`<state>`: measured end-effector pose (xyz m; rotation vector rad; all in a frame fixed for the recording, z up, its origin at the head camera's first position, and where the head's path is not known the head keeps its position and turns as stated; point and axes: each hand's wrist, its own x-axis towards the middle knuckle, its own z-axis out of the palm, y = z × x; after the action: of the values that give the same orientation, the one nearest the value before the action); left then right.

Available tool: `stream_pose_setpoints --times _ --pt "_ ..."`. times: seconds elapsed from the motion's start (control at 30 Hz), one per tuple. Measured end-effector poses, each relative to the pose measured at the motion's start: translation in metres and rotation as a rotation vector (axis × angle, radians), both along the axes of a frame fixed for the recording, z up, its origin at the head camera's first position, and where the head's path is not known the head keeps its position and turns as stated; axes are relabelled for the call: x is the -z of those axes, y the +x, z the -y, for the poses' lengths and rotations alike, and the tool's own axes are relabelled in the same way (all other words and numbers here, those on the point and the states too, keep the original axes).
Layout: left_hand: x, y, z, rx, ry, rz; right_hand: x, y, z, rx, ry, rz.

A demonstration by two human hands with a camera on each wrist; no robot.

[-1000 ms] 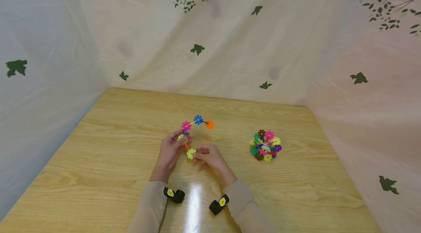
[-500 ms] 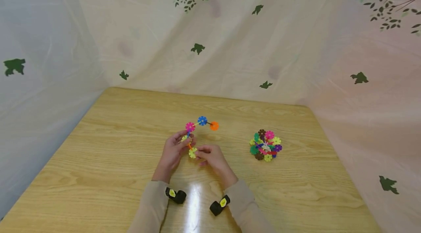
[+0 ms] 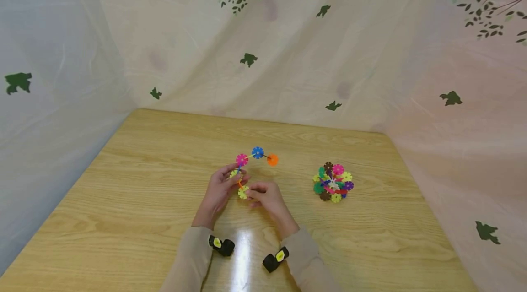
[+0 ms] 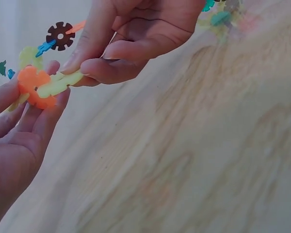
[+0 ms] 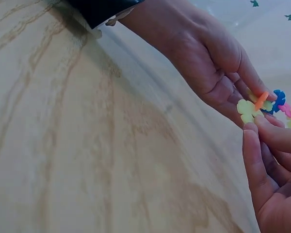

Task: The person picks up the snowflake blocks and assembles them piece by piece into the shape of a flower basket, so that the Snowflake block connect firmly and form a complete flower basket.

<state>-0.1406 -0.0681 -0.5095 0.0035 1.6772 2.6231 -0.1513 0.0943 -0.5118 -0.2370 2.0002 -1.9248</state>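
A chain of slotted snowflake discs is held up between both hands. In the head view it curves from an orange disc (image 3: 272, 160) through a blue disc (image 3: 257, 153) and a pink disc (image 3: 242, 159) down to a yellow end disc (image 3: 243, 192). My left hand (image 3: 217, 190) grips the chain's lower part, with the thumb over a yellow disc. Thumb and finger of my right hand (image 3: 269, 199) pinch the yellow end disc, which joins an orange disc (image 4: 26, 80) in the left wrist view. Fingers partly hide the lower links.
To the right on the wooden table (image 3: 370, 232) lies a heap of several loose multicoloured discs (image 3: 332, 184). A pale curtain (image 3: 197, 63) printed with leaves and birds surrounds the table's back and sides. Black cameras (image 3: 270, 262) are strapped to both wrists.
Both hands keep their hold. My left hand and the chain have shifted slightly right, the chain's free orange end moving right and a little nearer. The heap has stayed put.
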Motion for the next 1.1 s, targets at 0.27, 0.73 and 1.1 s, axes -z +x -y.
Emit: stream_pose_setpoints --times 0.27,0.73,1.1 --pt "0.001 0.0 0.001 -0.023 -0.061 -0.002 0.004 0.002 -0.005 0.006 0.01 -0.002" --pt "-0.001 0.002 0.012 -0.053 -0.17 0.024 -0.002 0.004 -0.007 0.069 0.011 0.0" --pt "-0.005 -0.001 0.015 -0.048 -0.22 0.044 0.0 0.004 -0.013 -0.007 0.044 0.003"
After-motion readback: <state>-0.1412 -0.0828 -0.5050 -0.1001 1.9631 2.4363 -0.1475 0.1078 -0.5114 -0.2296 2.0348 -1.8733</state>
